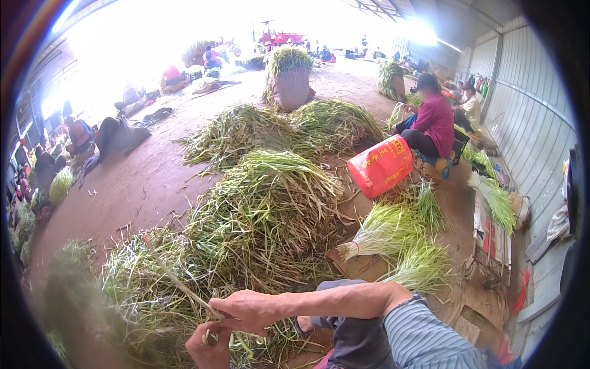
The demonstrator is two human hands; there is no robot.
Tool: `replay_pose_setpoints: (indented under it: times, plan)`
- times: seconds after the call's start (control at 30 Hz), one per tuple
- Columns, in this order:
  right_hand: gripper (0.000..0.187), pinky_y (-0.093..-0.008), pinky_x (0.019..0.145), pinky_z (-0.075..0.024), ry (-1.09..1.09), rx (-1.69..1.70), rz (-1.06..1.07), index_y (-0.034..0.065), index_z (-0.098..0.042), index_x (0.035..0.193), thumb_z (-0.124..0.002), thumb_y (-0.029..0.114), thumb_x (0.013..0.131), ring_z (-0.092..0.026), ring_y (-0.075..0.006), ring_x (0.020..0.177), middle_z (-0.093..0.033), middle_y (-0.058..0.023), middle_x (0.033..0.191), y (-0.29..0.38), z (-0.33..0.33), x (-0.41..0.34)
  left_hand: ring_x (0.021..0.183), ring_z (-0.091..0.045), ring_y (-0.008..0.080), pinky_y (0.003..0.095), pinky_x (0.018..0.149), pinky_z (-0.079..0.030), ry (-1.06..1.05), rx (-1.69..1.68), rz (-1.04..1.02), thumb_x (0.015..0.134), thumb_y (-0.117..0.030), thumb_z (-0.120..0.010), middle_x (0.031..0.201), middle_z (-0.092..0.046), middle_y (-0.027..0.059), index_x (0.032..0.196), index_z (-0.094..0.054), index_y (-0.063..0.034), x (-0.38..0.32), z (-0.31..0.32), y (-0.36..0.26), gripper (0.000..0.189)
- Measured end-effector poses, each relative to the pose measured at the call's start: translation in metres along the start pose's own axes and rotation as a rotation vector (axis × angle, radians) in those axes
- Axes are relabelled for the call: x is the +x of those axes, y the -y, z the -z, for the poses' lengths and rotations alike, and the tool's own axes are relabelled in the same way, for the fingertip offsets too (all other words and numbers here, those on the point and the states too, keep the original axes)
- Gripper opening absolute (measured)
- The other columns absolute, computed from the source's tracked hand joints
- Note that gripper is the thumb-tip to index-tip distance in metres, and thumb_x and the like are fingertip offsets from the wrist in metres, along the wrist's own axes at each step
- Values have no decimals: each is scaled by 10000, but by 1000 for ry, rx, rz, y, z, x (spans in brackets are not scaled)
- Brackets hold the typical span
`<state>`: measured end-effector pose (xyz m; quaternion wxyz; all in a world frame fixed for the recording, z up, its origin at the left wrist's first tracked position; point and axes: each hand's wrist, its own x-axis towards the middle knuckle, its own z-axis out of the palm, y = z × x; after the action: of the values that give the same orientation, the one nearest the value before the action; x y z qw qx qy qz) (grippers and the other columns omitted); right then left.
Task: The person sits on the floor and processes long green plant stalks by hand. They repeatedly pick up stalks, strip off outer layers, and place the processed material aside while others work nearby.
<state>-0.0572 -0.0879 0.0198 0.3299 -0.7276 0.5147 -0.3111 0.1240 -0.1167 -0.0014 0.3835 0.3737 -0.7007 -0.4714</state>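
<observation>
My right hand (pixel 251 311), on the arm with the striped sleeve, grips the lower end of a thin pale plant stalk (pixel 177 281) between thumb and fingers. Close below it, my left hand (pixel 209 348) has its fingers bent at the same stalk's end, with a ring on one finger; the fingertips overlap those of my right hand. A large heap of long green stalks (pixel 258 217) lies before me and under both hands. Pale, cleaned bunches (pixel 382 230), one tied with a red band, rest on cardboard (pixel 357 265) to the right.
A red plastic sack (pixel 381 166) stands beyond the bunches, next to a seated person in a magenta top (pixel 433 117). A metal hand cart (pixel 491 258) carries another bunch (pixel 495 200) by the corrugated wall (pixel 530 106). A full stalk-topped sack (pixel 290 83) stands farther back.
</observation>
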Motion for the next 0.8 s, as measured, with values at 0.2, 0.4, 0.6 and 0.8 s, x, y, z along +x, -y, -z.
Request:
replay_pose_setpoints:
  times: [0.2, 0.4, 0.6, 0.8]
  plan:
    - [275, -432, 572, -481, 60, 86, 4, 38, -481, 1155, -530, 96, 891, -621, -316, 623, -587, -121, 663, 8, 14, -7, 546, -408, 15, 177, 473, -301, -79, 36, 0, 777, 30, -719, 680, -551, -39, 866, -623, 0, 0, 3, 5, 134]
    - [160, -384, 545, -512, -78, -214, 44, 66, -587, 1018, -516, 98, 878, -637, -263, 541, -614, -88, 617, -22, 34, -7, 613, -412, 33, 186, 523, -304, -411, 159, -148, 881, -82, -666, 741, -515, -36, 972, -604, -6, 10, 39, 10, 134]
    - [117, -412, 597, -505, -125, -240, -157, 97, -624, 936, -551, 174, 886, -654, -282, 629, -627, -102, 631, -70, 53, -5, 685, -429, 59, 190, 600, -352, -424, 147, -103, 919, -86, -617, 815, -503, -18, 1030, -583, 4, 7, 56, 11, 148]
    - [134, -399, 621, -517, -291, -428, -267, 108, -642, 934, -544, 184, 882, -663, -268, 630, -643, -89, 629, -101, 79, -15, 790, -490, 92, 221, 722, -421, -592, 225, -188, 922, -72, -604, 872, -552, 13, 1037, -596, 17, 7, 75, 13, 145]
